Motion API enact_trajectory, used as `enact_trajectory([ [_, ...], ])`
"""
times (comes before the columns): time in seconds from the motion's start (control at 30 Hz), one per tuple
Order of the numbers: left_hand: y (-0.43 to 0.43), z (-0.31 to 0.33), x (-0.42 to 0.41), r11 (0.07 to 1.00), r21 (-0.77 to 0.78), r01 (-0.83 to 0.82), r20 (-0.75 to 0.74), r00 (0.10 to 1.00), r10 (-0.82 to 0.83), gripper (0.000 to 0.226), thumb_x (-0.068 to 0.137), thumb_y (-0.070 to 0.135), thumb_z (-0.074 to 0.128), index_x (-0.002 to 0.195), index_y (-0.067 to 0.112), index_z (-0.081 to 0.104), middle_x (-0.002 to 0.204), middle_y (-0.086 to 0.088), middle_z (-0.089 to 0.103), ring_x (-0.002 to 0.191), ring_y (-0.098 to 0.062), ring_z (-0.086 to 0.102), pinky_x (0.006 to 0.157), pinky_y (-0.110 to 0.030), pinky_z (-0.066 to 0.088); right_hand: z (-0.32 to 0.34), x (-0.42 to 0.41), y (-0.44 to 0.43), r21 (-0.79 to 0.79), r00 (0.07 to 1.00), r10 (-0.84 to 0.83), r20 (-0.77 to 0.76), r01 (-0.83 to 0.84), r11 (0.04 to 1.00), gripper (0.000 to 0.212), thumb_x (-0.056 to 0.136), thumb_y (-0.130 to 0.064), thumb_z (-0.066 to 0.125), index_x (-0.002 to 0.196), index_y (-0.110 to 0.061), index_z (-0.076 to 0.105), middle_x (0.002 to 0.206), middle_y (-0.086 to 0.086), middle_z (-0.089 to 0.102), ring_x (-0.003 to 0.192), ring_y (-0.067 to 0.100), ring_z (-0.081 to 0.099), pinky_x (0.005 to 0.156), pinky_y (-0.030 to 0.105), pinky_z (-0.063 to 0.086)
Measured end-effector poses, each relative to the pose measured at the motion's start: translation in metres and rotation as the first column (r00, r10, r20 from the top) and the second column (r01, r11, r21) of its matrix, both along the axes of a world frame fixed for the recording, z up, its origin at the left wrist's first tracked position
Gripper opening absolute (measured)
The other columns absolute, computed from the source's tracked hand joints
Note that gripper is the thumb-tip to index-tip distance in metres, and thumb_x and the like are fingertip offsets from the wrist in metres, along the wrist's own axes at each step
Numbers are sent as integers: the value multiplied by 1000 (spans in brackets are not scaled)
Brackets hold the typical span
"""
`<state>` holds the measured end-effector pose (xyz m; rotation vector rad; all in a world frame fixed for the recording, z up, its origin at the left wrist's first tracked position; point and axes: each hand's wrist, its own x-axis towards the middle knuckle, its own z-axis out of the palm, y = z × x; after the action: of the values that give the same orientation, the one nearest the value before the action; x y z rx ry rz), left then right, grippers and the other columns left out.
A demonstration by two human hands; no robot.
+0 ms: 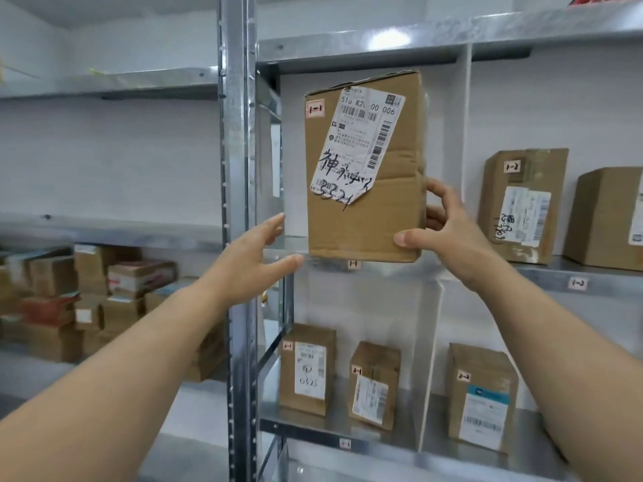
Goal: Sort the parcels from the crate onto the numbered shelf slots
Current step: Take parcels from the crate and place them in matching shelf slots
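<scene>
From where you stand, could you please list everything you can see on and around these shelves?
Held parcel: one, brown, tagged 1-1, at slot 1-1.
Slot 1-2 parcels: two, brown, right of the upper divider.
Lower parcels: three, brown, two left of the lower divider, one right.
Left pile: many, brown and reddish, blurred, left rack.
Dividers: two, white, between slots.
Shelves: several, grey metal, both racks.
Slot labels: three, white, shelf edges.
Left hand: one, open, by the held parcel's lower left.
Right hand: one, grips its lower right corner.
</scene>
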<state>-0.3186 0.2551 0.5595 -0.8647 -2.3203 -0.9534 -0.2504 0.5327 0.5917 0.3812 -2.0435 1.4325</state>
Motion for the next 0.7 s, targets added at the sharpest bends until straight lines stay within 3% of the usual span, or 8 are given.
enact_trajectory([
  [0.07, 4, 10, -25, 999, 32, 37, 33, 999, -38, 84, 84, 49, 62, 152, 24, 18, 148, 3, 41, 130, -9, 42, 108, -34, 38, 7, -20, -5, 8, 999, -31, -9, 31, 999, 104, 53, -25, 84, 142, -31, 30, 127, 4, 55, 114, 15, 57, 86, 25, 51],
  [0.17, 13, 23, -59, 988, 128, 86, 112, 989, -100, 84, 86, 50, 60, 153, 24, 16, 144, 4, 43, 124, -9, 45, 104, -34, 40, 15, -48, -14, 4, 998, -53, -15, 53, 999, 96, 68, -10, 83, 144, -29, 28, 126, 4, 54, 111, 12, 57, 74, 17, 53],
  [0.27, 26, 35, -89, 956, 260, 134, 203, 961, -189, 80, 89, 49, 58, 152, 26, 15, 136, 8, 48, 116, -10, 50, 96, -29, 40, 18, -74, -20, 16, 996, -83, -7, 84, 996, 97, 67, -14, 83, 144, -29, 26, 125, 3, 55, 110, 12, 58, 72, 18, 53],
  [0.37, 38, 43, -117, 901, 395, 177, 259, 920, -295, 65, 91, 45, 57, 147, 25, 31, 128, 6, 56, 112, -14, 57, 100, -32, 44, 18, -99, -25, 19, 994, -108, 7, 108, 994, 94, 73, -10, 80, 146, -29, 24, 127, 3, 53, 112, 14, 57, 74, 19, 54],
  [0.43, 43, 45, -134, 871, 452, 194, 271, 900, -341, 50, 92, 40, 58, 137, 25, 45, 121, 8, 60, 109, -13, 59, 96, -30, 46, 19, -118, -27, 15, 993, -107, 42, 106, 994, 99, 68, -14, 82, 146, -31, 24, 127, 2, 54, 113, 14, 57, 78, 21, 54],
  [0.53, 48, 43, -159, 843, 508, 178, 281, 891, -357, 42, 92, 34, 60, 132, 25, 50, 110, 10, 61, 101, -8, 59, 90, -25, 46, 19, -144, -30, 10, 988, -97, 118, 97, 995, 104, 59, -19, 77, 148, -32, 25, 127, 4, 56, 114, 17, 59, 93, 36, 53],
  [0.7, 53, 34, -197, 868, 486, 105, 321, 902, -289, 40, 94, 27, 57, 133, 21, 48, 119, 5, 59, 102, -13, 57, 89, -26, 42, 10, -184, -40, 82, 964, -162, 212, 148, 986, 81, 80, -4, 72, 144, -26, 27, 120, 10, 61, 111, 25, 61, 98, 41, 50],
])
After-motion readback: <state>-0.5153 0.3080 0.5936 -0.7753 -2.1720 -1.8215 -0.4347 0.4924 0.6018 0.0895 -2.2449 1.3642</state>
